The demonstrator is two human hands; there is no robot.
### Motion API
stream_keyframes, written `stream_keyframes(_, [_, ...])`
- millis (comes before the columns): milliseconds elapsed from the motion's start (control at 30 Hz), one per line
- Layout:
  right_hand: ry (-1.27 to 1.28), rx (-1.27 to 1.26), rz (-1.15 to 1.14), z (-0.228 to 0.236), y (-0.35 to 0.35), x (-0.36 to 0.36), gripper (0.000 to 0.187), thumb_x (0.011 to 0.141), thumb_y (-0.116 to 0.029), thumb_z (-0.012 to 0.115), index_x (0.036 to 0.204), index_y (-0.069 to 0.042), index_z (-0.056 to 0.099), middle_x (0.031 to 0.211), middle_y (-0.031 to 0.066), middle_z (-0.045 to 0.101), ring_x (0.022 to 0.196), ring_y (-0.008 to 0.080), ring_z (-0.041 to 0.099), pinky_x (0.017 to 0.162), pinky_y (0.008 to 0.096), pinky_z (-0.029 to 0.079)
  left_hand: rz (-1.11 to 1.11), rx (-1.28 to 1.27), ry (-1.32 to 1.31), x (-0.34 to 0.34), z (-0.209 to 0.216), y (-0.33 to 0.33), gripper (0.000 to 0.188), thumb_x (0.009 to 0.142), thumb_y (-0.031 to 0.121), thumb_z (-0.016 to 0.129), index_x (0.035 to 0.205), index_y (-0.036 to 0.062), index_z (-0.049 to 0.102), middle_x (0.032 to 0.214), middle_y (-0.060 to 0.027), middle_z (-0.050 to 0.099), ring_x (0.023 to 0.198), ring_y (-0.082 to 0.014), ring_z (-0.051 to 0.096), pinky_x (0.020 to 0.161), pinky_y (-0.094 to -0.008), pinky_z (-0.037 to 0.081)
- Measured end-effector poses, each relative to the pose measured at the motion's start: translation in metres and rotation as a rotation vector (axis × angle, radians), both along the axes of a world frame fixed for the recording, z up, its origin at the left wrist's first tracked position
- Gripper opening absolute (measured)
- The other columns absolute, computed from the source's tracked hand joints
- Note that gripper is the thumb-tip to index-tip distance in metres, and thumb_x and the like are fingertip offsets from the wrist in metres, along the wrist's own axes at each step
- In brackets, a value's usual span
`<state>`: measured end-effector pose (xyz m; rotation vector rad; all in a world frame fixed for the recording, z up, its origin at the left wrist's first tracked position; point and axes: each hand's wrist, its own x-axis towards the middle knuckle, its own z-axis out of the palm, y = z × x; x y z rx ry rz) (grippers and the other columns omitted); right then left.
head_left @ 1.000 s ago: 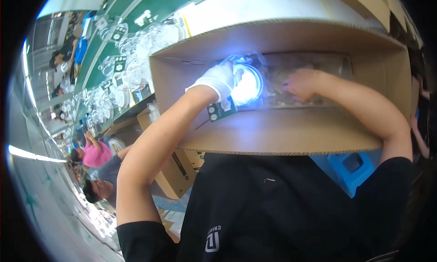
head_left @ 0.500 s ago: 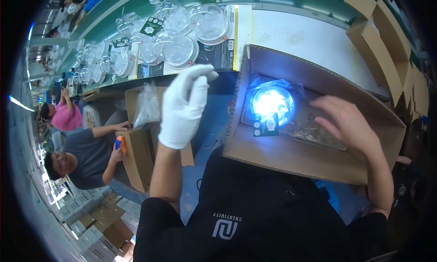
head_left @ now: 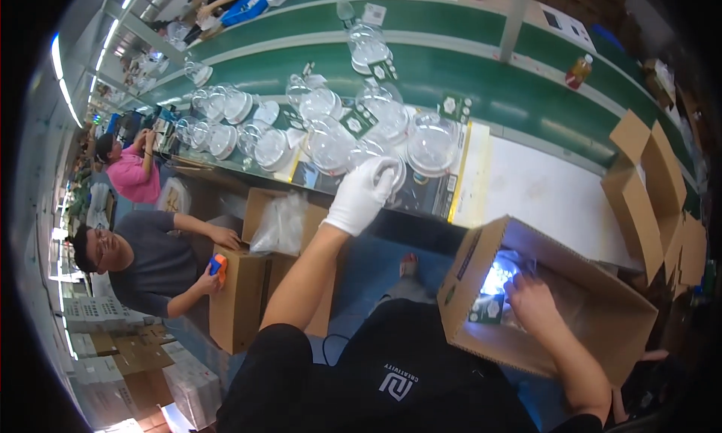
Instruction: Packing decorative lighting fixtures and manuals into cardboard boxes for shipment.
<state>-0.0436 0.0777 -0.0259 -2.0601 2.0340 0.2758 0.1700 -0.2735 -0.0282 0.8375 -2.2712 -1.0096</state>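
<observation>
Left hand (head_left: 361,196) (white-gloved) is closing its fingers on a clear dome package (head_left: 383,174) on the worktop (head_left: 541,185). Right hand (head_left: 530,301), bare, is lying loosely open inside the cardboard box (head_left: 526,350).

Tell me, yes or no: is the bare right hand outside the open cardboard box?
No: the bare right hand is down inside the open brown cardboard box, on the clear packs there.

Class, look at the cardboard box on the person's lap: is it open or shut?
Open: the cardboard box has its flaps up, and the right hand reaches inside among clear packs.
</observation>
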Motion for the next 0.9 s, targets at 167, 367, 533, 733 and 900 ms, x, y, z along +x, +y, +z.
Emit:
stream_keyframes(167, [-0.112,0.012,-0.162,-0.003,-0.008,-0.002,0.015,0.08,-0.012,0.065,0.094,-0.008,0.067,0.097,0.0128,0.065,0.087,0.0277,0.068,0.071,0.0381,0.056,0.061,-0.197,0.081,-0.047,0.026,-0.132,0.024,0.095,0.017,0.056,0.112,0.0051,0.067,0.109,-0.0205,0.068,0.103,-0.0374,0.065,0.09,-0.0414,0.051])
stream_keyframes(367, [-0.278,0.06,-0.35,0.044,-0.024,0.001,0.042,0.074,-0.021,0.078,0.112,-0.008,0.065,0.101,0.0128,0.064,0.097,0.0327,0.064,0.082,0.044,0.052,0.135,-0.379,-0.398,-0.152,0.032,-0.323,0.035,0.092,0.027,0.053,0.122,0.0136,0.064,0.118,-0.019,0.067,0.11,-0.039,0.063,0.093,-0.0475,0.051])
stream_keyframes(533, [-0.147,-0.248,-0.991,0.108,0.015,0.048,0.041,0.092,-0.025,0.067,0.126,-0.005,0.06,0.118,0.0177,0.063,0.107,0.0345,0.062,0.09,0.0436,0.049,0.151,-0.361,-0.732,-0.239,-0.01,-0.419,0.046,0.094,0.028,0.052,0.135,0.0097,0.054,0.138,-0.0196,0.056,0.126,-0.0368,0.057,0.103,-0.0467,0.048])
stream_keyframes(733, [-0.012,-0.528,-1.422,0.086,0.0,0.104,0.021,0.098,-0.014,0.062,0.112,0.001,0.067,0.11,0.0187,0.067,0.104,0.0349,0.063,0.094,0.0405,0.048,0.245,-0.257,-0.645,-0.3,-0.073,-0.431,0.048,0.098,0.043,0.053,0.128,0.0053,0.055,0.123,-0.026,0.064,0.116,-0.0398,0.062,0.098,-0.0504,0.049])
stream_keyframes(900, [-0.087,-0.659,-1.46,0.074,-0.006,0.1,0.021,0.098,-0.015,0.063,0.11,0.001,0.068,0.109,0.0167,0.069,0.102,0.0306,0.065,0.094,0.0382,0.049,0.234,-0.315,-0.546,-0.308,-0.083,-0.429,0.031,0.102,0.028,0.04,0.12,0.0103,0.059,0.109,-0.021,0.071,0.101,-0.0398,0.069,0.084,-0.052,0.054])
